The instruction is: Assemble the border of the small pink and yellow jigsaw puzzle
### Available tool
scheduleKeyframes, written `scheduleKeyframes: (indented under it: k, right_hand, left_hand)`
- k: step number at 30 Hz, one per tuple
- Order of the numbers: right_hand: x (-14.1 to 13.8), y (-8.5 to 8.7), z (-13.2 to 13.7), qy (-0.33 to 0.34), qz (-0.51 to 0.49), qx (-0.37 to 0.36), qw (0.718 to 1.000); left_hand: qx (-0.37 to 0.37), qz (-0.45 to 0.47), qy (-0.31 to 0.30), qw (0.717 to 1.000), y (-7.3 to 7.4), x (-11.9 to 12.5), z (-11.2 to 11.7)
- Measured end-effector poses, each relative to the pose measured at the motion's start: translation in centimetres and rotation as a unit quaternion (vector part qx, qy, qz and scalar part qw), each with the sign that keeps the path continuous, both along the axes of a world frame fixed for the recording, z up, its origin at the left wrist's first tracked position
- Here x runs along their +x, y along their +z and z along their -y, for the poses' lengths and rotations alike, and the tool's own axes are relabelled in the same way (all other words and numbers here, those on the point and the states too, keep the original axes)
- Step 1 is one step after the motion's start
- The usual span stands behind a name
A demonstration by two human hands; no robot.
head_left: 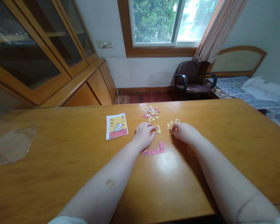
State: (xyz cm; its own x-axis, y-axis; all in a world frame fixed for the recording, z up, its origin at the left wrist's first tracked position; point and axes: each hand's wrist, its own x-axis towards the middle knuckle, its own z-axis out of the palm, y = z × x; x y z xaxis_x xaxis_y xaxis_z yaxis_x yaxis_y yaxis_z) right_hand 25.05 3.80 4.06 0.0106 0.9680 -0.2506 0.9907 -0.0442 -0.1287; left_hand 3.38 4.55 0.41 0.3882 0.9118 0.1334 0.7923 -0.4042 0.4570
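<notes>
On the wooden table point(60, 161) my left hand point(144, 133) rests with curled fingers, its fingertips pinching a small yellow jigsaw piece point(158, 129). My right hand point(184, 131) is closed over a small group of yellow pieces point(170, 124), fingertips on one of them. A joined strip of pink pieces point(156, 150) lies just in front of my left hand. A loose heap of yellow and pink pieces point(150, 113) sits farther back. The reference picture card point(116, 126) lies to the left.
A clear plastic bag point(10, 143) lies at the table's left edge. Wooden cabinets with glass doors point(37, 53) line the left wall. A dark office chair point(191, 77) stands under the window, and a bed point(254, 90) is at the right.
</notes>
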Motion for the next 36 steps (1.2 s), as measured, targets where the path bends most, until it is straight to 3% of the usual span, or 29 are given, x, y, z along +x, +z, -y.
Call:
scheduleKeyframes:
  k: [4, 17, 21, 26, 32, 36]
  right_hand:
    - [0.4, 0.0, -0.2, -0.020, 0.009, 0.007, 1.000]
    - [-0.8, -0.4, 0.0, 0.033, -0.019, 0.037, 0.999]
    - [-1.2, -0.2, 0.3, 0.020, -0.009, 0.058, 0.998]
    - [-1.6, -0.4, 0.3, 0.019, -0.019, 0.040, 0.999]
    - [-1.0, 0.0, 0.4, 0.080, -0.049, 0.013, 0.995]
    - [-0.9, 0.4, 0.4, 0.052, -0.024, 0.035, 0.998]
  left_hand:
    - [-0.001, 0.002, -0.002, 1.000, 0.1, 0.0, 0.0]
    - [0.007, 0.003, 0.001, 1.000, -0.1, 0.0, 0.1]
    - [0.005, 0.003, 0.001, 1.000, 0.1, 0.0, 0.1]
    - [0.013, 0.001, -0.002, 1.000, -0.1, 0.0, 0.0]
    - [0.015, 0.007, -0.001, 1.000, -0.3, 0.0, -0.1]
    - [0.012, 0.010, 0.000, 1.000, -0.3, 0.0, 0.0]
